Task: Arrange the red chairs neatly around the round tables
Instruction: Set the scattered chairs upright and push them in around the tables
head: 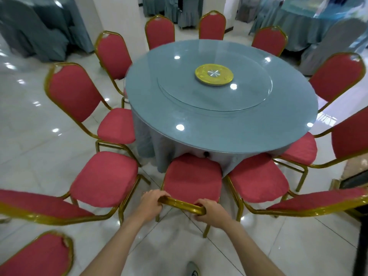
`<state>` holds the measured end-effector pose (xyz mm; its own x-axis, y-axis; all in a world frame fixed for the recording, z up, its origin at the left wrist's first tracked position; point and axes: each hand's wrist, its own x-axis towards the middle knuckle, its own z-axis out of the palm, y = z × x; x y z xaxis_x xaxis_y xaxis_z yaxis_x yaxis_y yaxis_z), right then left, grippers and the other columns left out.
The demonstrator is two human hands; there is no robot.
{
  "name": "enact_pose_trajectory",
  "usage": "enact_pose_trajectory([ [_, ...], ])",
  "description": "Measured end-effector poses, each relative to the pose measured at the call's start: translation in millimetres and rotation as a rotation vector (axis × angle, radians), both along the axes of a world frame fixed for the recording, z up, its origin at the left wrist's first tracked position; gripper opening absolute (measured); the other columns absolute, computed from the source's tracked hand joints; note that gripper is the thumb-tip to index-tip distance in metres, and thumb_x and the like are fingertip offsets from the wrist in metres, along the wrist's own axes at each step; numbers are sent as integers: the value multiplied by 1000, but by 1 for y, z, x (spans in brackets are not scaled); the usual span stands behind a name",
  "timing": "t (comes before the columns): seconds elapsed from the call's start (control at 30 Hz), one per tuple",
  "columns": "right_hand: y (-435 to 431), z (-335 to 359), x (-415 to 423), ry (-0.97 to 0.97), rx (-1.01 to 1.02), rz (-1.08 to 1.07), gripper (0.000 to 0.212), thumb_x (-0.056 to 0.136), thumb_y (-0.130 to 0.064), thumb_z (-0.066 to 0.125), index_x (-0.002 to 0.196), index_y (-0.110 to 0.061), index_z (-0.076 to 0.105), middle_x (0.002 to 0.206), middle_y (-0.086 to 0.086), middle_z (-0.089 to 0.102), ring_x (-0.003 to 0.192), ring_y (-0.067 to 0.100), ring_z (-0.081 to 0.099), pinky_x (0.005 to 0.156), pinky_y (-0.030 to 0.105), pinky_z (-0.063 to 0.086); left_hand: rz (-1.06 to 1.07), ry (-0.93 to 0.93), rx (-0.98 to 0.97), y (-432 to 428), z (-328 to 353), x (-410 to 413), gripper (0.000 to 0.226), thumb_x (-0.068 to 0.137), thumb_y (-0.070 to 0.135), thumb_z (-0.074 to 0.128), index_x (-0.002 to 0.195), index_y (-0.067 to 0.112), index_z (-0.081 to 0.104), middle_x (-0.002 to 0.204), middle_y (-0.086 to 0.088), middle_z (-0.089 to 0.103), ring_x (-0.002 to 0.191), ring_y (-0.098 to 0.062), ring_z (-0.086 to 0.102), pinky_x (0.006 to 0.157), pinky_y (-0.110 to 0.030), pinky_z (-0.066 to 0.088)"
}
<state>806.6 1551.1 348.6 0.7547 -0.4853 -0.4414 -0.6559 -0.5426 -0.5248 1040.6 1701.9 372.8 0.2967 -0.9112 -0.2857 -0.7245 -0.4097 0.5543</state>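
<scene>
Ten red chairs w/ gold frames ring a round table (199, 136) draped in a grey-blue cloth (147, 140); an 11th chair (39, 255) sits apart at bottom left, cut off by the frame. The person stands behind the nearest chair (192, 178), seen from above. The left hand (152, 200) and right hand (211, 211) each curl round the gold top rail (182, 205) of its back, one at each end, fingers wrapped over. The chair's seat front touches the hanging cloth, roughly centred btw. the left neighbour (103, 180) and the right neighbour (258, 180).

Risks, as I judge them: the gaps on both sides are narrow, so a crooked push could knock gold frame against gold frame. Pushing further in could bunch the cloth or hit whatever holds the table up. The white tile floor (298, 246) is glossy, so legs may skid or scrape. A grey shoe (193, 269) is near the rear legs and could get caught if the chair is pulled back.

Hard to make out: the held chair's front legs are hidden under its seat, and the table base is under the cloth. A small dark object (206, 154) sits at the table edge above the seat; can't tell what it is. Both neighbours' backs run out of frame. The lens bends the edges, so spacing is approx. only. The background is blurred.
</scene>
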Motion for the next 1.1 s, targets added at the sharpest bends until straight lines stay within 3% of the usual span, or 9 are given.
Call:
enact_pose_trajectory([
  [0.1,13,8,36,-50,-11,17,37,78,-52,66,113,-40,62,104,-19,64,95,5,60,88,35,53,62,111,-86,20,13,21,42,88,-3,62,122,20,71,119,4,67,114,-9,59,104,-21,43],
  [0.23,48,26,100,-106,-89,33,37,83,-57,60,118,-43,60,107,-22,62,97,3,58,89,33,51,139,88,-126,69,15,75,39,90,2,59,121,24,70,119,6,66,114,-8,60,104,-27,47],
  [0.4,113,45,189,-206,-152,-43,30,92,-47,59,119,-36,65,111,-14,65,100,8,61,91,32,52,214,62,-218,147,31,154,32,96,8,61,118,28,70,115,11,66,110,-6,60,103,-30,49],
  [0.6,217,57,307,-257,17,8,24,99,-23,67,123,-22,68,110,-14,70,94,-8,63,85,5,47,459,19,-360,253,58,247,34,91,-1,59,111,23,73,111,6,68,106,-12,61,99,-31,49],
  [0.77,290,51,401,-284,148,63,35,96,-47,68,128,-36,61,114,-18,68,102,-14,61,92,15,52,603,70,-453,320,76,311,35,92,-1,58,108,26,74,106,8,68,97,-6,63,91,-27,53],
  [0.83,309,53,427,-248,198,130,50,90,-60,68,134,-39,57,121,-20,67,108,-8,62,94,21,53,637,80,-442,337,76,334,42,92,-6,54,110,26,73,113,10,66,106,-5,62,98,-25,50],
  [1.0,337,39,482,-163,257,275,70,88,-62,69,149,-37,44,136,-23,51,120,-6,52,91,6,42,599,54,-372,368,59,400,64,76,-21,43,112,24,72,129,6,59,127,-8,49,114,-24,34],
  [1.1,346,16,510,-136,253,267,66,89,-59,68,147,-39,42,132,-20,52,118,-2,52,99,19,46,513,17,-243,381,37,441,69,77,-22,45,124,24,68,139,5,52,136,-8,38,115,-20,24],
])
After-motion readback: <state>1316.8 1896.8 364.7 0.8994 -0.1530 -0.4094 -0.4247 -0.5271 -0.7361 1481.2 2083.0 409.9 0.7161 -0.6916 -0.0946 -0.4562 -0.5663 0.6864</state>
